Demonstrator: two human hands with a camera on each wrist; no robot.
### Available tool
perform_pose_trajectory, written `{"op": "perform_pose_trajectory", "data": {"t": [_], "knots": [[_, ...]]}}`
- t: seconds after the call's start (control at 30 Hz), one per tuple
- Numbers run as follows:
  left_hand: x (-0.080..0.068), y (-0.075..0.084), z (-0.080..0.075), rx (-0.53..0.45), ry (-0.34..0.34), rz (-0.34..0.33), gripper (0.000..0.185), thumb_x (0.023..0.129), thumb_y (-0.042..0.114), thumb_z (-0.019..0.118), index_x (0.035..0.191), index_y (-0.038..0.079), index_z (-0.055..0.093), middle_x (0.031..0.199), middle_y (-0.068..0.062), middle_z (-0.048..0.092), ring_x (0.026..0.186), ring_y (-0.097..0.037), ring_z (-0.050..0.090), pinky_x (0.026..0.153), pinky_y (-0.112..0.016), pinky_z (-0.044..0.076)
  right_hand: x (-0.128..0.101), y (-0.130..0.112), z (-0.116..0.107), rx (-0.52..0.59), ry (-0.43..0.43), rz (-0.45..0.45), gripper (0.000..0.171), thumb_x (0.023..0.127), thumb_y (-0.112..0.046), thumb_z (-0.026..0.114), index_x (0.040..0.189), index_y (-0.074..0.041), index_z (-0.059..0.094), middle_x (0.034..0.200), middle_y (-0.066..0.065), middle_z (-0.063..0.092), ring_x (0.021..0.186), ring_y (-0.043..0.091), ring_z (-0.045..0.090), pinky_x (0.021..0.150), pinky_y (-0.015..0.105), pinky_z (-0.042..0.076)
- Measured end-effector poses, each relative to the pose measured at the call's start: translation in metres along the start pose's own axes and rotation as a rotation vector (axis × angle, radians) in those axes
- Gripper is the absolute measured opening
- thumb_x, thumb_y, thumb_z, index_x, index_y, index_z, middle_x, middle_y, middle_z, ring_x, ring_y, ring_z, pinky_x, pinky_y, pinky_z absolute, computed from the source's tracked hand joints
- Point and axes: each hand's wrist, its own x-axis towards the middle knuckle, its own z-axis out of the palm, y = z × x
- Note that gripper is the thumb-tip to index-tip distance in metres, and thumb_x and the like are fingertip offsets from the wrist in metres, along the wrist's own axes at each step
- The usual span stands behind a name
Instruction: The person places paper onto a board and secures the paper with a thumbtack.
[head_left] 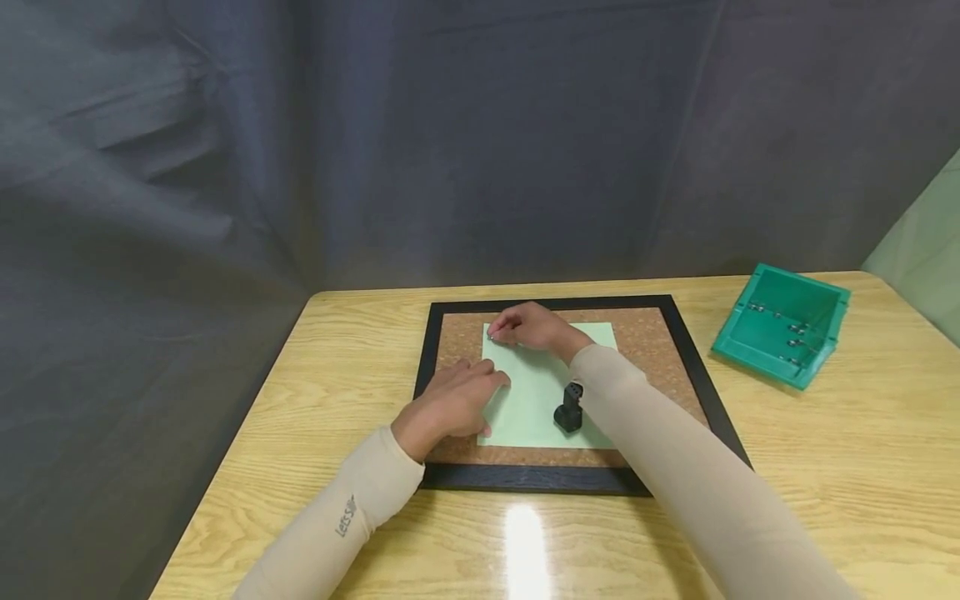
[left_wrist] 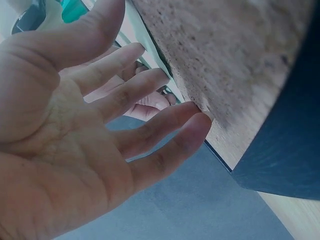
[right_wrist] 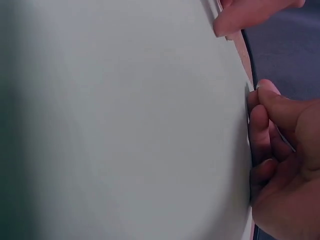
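Note:
A pale green sheet of paper [head_left: 528, 400] lies on a cork board [head_left: 647, 354] with a black frame. At the sheet's far left corner my right hand [head_left: 531, 326] pinches a small silvery pin [head_left: 491, 337] between thumb and forefinger. In the right wrist view the curled fingers [right_wrist: 260, 120] of that hand sit right at the paper, and the pin is hidden. My left hand [head_left: 456, 398] rests over the sheet's left edge, fingers spread and lightly bent. The left wrist view shows its palm [left_wrist: 75, 130] holding nothing, with the fingertips at the cork and paper edge.
A green plastic bin [head_left: 757, 333] stands tilted to the right of the board, with several small shiny metal pieces inside. A black wrist camera [head_left: 570, 410] hangs under the right sleeve, over the sheet. Dark cloth [head_left: 510, 150] closes off the back of the wooden table [head_left: 330, 383].

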Motion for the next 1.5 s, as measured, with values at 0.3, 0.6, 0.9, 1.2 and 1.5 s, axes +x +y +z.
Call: {"op": "perform_pose_trajectory", "data": {"t": [0.3,0.6,0.9,1.2,1.5], "knots": [[0.0,0.001,0.0,-0.014,-0.029,-0.03,0.07,0.081,0.028,0.083,0.143,0.025,0.051,0.138,0.0,0.052,0.133,-0.035,0.049,0.104,-0.051,0.046,-0.001,-0.003,0.001,0.01,0.017,0.011,0.017,0.098,-0.023,0.064,0.11,-0.016,0.075,0.103,0.003,0.071,0.084,0.015,0.057,0.078,0.029,0.045],[0.001,0.002,0.002,0.001,-0.029,-0.028,0.07,0.081,0.029,0.083,0.143,0.025,0.051,0.137,0.0,0.052,0.127,-0.031,0.051,0.101,-0.049,0.047,0.001,-0.005,0.001,-0.023,0.023,0.07,0.016,0.097,-0.025,0.066,0.108,-0.019,0.076,0.114,0.002,0.07,0.092,0.016,0.059,0.079,0.028,0.046],[0.002,0.003,0.0,-0.003,-0.049,-0.034,0.07,0.082,0.029,0.082,0.144,0.025,0.05,0.141,-0.001,0.049,0.136,-0.034,0.046,0.106,-0.052,0.044,0.002,-0.009,-0.001,-0.077,0.001,0.076,0.017,0.097,-0.027,0.065,0.107,-0.019,0.077,0.117,0.002,0.069,0.092,0.016,0.057,0.077,0.028,0.045],[0.001,0.002,0.001,0.0,-0.035,-0.019,0.07,0.082,0.029,0.082,0.144,0.025,0.05,0.138,-0.001,0.05,0.134,-0.034,0.047,0.105,-0.052,0.045,0.007,-0.016,-0.002,-0.099,-0.032,0.103,0.017,0.098,-0.025,0.063,0.107,-0.018,0.076,0.118,0.001,0.068,0.094,0.017,0.058,0.078,0.027,0.046],[0.0,0.001,0.001,-0.001,-0.03,-0.009,0.069,0.082,0.029,0.082,0.143,0.026,0.051,0.137,-0.001,0.05,0.133,-0.034,0.047,0.104,-0.053,0.044,0.007,-0.021,-0.001,-0.148,-0.038,0.093,0.015,0.1,-0.021,0.06,0.1,-0.016,0.075,0.105,0.002,0.066,0.085,0.016,0.054,0.073,0.026,0.044]]}}
